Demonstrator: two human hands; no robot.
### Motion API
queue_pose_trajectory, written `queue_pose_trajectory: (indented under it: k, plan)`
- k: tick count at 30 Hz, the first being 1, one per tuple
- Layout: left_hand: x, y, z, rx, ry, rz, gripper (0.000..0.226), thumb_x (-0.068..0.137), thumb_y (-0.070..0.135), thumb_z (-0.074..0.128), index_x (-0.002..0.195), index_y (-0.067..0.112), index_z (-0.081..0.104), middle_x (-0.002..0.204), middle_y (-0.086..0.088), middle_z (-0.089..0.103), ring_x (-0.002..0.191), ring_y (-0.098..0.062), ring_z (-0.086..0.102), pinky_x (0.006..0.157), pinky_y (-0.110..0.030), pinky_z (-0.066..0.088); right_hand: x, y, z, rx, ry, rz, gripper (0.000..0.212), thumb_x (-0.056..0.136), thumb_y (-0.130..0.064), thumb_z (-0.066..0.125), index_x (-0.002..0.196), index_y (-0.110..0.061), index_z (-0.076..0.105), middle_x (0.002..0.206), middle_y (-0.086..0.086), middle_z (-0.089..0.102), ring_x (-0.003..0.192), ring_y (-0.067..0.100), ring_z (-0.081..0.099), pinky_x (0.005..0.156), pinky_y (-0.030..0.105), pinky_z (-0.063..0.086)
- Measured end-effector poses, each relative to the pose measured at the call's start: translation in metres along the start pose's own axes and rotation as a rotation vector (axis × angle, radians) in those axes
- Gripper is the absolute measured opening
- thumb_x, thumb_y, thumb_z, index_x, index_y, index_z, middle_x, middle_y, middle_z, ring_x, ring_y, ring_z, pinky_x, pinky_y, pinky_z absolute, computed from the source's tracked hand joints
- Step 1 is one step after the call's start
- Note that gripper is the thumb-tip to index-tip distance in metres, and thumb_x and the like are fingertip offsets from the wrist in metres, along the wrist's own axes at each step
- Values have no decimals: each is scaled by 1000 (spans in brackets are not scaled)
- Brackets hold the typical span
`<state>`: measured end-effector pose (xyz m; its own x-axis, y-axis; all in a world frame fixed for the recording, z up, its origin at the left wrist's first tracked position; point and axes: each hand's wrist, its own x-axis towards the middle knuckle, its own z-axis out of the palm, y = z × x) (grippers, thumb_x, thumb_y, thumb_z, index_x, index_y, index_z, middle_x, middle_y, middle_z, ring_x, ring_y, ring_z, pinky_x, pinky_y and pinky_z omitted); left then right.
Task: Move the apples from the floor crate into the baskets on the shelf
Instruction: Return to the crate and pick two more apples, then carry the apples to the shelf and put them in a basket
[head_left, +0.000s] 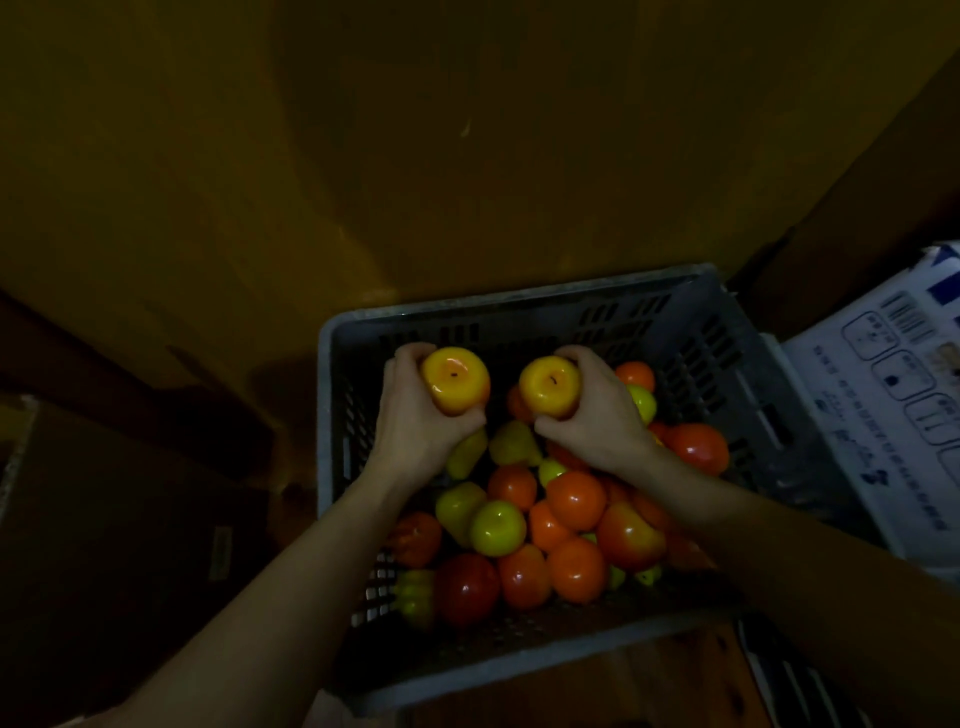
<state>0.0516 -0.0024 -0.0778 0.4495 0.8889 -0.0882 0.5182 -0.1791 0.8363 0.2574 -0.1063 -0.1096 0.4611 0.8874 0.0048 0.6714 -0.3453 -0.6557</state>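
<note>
Head: left hand (415, 421), right hand (597, 421) round apples (454, 379) near crate (519, 307) wall

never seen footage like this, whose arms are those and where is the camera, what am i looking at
No machine here: a person wears a camera on the head, so this single picture looks down at their own two hands. The left hand grips a yellow apple; the right hand grips a second yellow apple. Both are over a grey crate full of red, orange and green fruit. A printed white box sits to its right. No shelf baskets are in view.
</note>
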Motion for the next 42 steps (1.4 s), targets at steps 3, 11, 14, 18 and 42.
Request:
queue_pose_trajectory:
  k: [3,11,14,18,42]
  plan:
    - [3,15,-14,-78,-59,1,86,59,40,86,131,31,40,128,2,50,113,-17,55,89,-34,49,-6,-10,-20,16,44,70,77,65,-33,85,132,-18,50,124,6,60,112,25,57,92,30,43]
    - [7,111,-104,-101,-101,108,85,49,47,78,126,33,44,122,3,55,108,-16,58,82,-32,50,-3,-100,-126,24,114,74,76,66,-41,82,132,-21,51,123,2,59,112,23,57,93,39,48]
    - [-4,167,-150,-111,-87,117,85,48,49,76,124,32,45,121,2,55,105,-16,59,78,-29,47,-10,-157,-184,33,136,73,78,65,-42,82,133,-22,50,125,2,58,113,22,56,94,41,48]
    - [-24,263,-220,-100,-94,118,83,52,48,77,126,34,43,121,2,53,104,-19,59,78,-35,50,-23,-246,-278,19,98,40,78,72,-46,82,138,-27,44,130,-1,51,113,20,52,93,40,46]
    - [-97,709,-589,51,69,452,90,62,52,84,138,27,43,129,1,50,113,-19,55,96,-43,53,-67,-639,-703,52,365,-96,74,75,-51,82,137,-23,53,125,0,61,109,19,60,91,32,51]
